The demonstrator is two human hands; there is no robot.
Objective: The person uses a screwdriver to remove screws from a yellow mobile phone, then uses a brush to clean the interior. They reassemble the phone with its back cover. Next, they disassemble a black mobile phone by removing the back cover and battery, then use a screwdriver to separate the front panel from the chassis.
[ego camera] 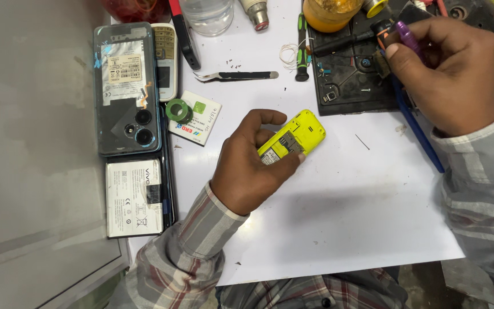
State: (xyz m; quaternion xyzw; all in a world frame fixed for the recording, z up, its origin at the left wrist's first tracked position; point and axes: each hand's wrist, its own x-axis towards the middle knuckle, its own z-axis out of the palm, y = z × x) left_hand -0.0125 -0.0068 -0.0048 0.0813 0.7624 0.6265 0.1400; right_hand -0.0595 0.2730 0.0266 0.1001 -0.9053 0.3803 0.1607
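Observation:
My left hand (253, 163) grips a small yellow phone (301, 134) with its back cover off, the inner slots facing up, held just above the white work sheet (338, 217). My right hand (447, 66) is up at the far right, closed around a purple-handled tool (407, 35) over a black repair mat (350, 74). The tool's tip is hidden by my fingers.
At left lie an opened dark smartphone (127, 88), a white battery (134, 197), a light keypad phone (165, 60) and a small flat battery (198, 117) with a green ring (178, 110). Tweezers (235, 75), a green screwdriver (302, 48), tiny screws, a clear jar (207, 14) and an orange jar (330, 12) sit at the back.

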